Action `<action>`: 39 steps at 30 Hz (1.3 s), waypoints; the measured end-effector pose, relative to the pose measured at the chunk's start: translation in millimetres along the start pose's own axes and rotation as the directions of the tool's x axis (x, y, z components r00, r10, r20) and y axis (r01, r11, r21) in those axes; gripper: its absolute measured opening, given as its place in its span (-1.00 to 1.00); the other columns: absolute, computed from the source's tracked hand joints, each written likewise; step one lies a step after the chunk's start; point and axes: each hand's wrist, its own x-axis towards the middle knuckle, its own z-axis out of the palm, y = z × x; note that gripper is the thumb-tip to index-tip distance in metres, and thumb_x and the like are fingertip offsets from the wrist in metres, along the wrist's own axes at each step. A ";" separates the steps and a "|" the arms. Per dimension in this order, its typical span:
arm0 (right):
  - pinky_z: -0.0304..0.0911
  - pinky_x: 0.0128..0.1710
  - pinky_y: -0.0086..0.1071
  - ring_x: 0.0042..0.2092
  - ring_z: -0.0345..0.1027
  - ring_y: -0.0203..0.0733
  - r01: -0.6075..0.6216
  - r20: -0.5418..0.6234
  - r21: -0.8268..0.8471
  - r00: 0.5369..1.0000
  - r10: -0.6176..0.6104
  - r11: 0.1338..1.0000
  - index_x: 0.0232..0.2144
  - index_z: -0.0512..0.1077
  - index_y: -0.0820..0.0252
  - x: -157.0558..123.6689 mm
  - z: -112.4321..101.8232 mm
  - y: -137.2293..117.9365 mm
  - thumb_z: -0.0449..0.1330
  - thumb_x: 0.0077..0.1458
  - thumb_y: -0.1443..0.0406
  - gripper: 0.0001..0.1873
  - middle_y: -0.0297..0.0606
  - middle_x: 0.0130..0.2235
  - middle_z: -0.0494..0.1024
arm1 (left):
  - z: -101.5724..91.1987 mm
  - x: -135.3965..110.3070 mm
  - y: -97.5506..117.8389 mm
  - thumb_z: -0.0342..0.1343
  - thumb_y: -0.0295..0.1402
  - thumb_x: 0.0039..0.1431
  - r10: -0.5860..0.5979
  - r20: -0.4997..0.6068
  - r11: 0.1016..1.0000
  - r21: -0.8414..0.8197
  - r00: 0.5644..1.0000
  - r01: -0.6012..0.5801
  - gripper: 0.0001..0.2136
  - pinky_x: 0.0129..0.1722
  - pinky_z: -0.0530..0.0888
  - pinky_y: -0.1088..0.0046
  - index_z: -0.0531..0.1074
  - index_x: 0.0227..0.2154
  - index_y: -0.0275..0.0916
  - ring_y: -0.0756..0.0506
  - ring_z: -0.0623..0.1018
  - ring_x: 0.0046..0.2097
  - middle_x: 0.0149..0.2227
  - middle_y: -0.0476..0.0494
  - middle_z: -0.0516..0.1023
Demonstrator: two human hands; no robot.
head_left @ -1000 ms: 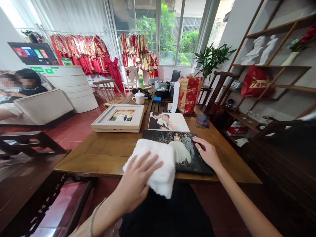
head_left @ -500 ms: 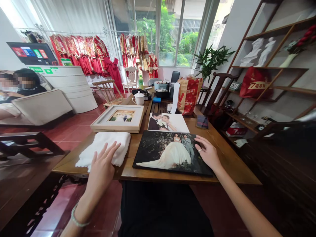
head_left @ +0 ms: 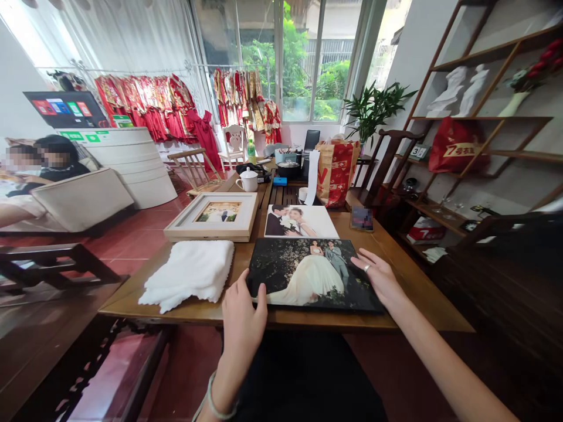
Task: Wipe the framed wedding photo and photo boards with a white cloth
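A dark wedding photo panel (head_left: 308, 274) lies flat at the near edge of the wooden table (head_left: 413, 287). My left hand (head_left: 243, 309) grips its near left corner, thumb on top. My right hand (head_left: 379, 278) rests on the panel's right edge with fingers stretched out; a ring shows on one finger. A folded white towel (head_left: 190, 274) lies on the table to the left of the panel, with no hand on it.
Behind the panel lie a white-bordered couple photo (head_left: 299, 221) and a framed picture (head_left: 214, 215). Farther back stand a white teapot (head_left: 248, 179) and a red paper bag (head_left: 335, 170). Shelves (head_left: 475, 120) line the right wall. People sit on a sofa (head_left: 74, 196) at left.
My left hand carried the towel off the photo panel to the table's left, let it go, then moved right to grip the panel's near left corner. My right hand stayed on the panel.
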 end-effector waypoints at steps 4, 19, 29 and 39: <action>0.40 -0.04 -0.10 0.05 0.39 0.09 -0.067 0.064 0.060 0.996 0.064 0.996 -0.09 0.45 0.10 -6.5 -5.3 -16.4 0.35 -0.18 0.19 -0.48 -0.09 0.07 0.47 | -2.9 1.6 3.7 -0.06 -0.18 0.17 -0.073 -0.022 0.979 -0.191 0.997 0.068 -0.59 0.03 0.31 0.00 0.27 -0.01 -0.34 -0.32 0.42 0.04 -0.05 -0.38 0.43; 0.38 -0.05 -0.16 -0.12 0.52 -0.04 0.031 0.150 0.256 0.986 -0.072 0.966 0.10 0.32 -0.04 -65.3 37.4 -66.3 0.06 0.11 0.08 -0.51 -0.27 -0.04 0.57 | -26.1 16.7 61.1 0.28 -0.24 -0.01 -0.288 -0.093 0.302 -0.953 0.953 -0.002 -0.47 0.13 0.30 0.32 0.32 0.03 -0.24 -0.19 0.41 0.11 0.01 -0.22 0.45; 0.29 0.05 -0.16 -0.04 0.48 -0.08 0.173 0.030 0.238 0.982 -0.185 0.956 0.18 0.20 -0.02 -73.2 57.9 -75.2 -0.01 0.17 0.11 -0.47 -0.28 0.01 0.54 | -34.2 27.7 91.6 0.36 -0.37 -0.15 -0.375 0.082 -0.002 -0.996 0.923 0.088 -0.55 0.08 0.37 0.21 0.41 -0.13 -0.30 -0.20 0.50 0.00 -0.13 -0.19 0.54; -0.01 0.23 -0.05 0.32 -0.10 -0.04 0.165 -0.028 0.160 0.986 -0.163 0.973 0.28 -0.07 -0.03 -68.3 78.1 -97.0 0.17 0.04 0.06 -0.18 -0.22 0.32 0.05 | -24.5 42.2 104.6 0.34 -0.36 -0.11 -0.467 -0.203 0.200 -0.972 0.861 -0.122 -0.68 -0.06 0.49 0.35 0.48 -0.24 -0.32 -0.13 0.57 -0.16 -0.23 -0.14 0.58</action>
